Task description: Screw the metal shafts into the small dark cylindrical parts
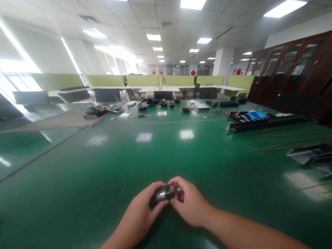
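A dark cylinder (161,195) is clasped by the curled left hand (141,209); its shaft (174,191) is ringed by the half-curled right hand (192,200), grip unclear.

The person's left hand (142,207) and right hand (193,202) are bare, as are the left wrist (121,231) and the visible right forearm (241,223).

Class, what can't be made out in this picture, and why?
Head view: left end of the dark cylinder with a silver metal band, hidden by the left hand.
Head view: right ends of the black-and-grey angular pieces, cut off by the right edge.
Head view: tip shape of the orange-handled screwdriver, too small and blurred.
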A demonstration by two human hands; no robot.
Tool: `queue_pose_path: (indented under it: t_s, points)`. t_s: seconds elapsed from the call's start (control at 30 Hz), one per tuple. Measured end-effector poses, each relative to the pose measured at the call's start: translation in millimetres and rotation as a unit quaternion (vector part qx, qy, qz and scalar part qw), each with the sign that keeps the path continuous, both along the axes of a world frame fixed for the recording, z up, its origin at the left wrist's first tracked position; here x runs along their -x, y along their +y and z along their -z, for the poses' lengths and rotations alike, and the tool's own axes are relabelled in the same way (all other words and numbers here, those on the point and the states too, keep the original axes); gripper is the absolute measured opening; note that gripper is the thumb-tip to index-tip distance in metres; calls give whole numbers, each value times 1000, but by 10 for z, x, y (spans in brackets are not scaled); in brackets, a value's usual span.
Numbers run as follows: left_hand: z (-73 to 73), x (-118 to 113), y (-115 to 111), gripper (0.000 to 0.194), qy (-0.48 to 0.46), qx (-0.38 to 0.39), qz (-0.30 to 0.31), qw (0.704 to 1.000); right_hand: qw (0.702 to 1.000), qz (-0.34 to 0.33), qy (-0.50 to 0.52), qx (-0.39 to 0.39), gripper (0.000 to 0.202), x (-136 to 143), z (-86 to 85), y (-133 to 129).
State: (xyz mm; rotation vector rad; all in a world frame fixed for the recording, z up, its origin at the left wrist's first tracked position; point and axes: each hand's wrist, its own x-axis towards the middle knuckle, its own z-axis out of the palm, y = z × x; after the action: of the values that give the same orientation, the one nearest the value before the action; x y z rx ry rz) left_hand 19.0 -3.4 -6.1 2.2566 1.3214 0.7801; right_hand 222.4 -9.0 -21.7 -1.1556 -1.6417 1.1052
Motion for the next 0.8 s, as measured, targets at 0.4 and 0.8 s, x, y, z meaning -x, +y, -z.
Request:
queue_pose_path:
  t_s: [0.4, 0.8]
  points:
    - [-58, -71, -39, 22, 10, 25, -3, 1000, 999, 4, 19, 26, 23, -13, -5, 20]
    - [-19, -59, -51, 21, 16, -31, 9, 999, 997, 6, 53, 55, 17, -8, 2, 65]
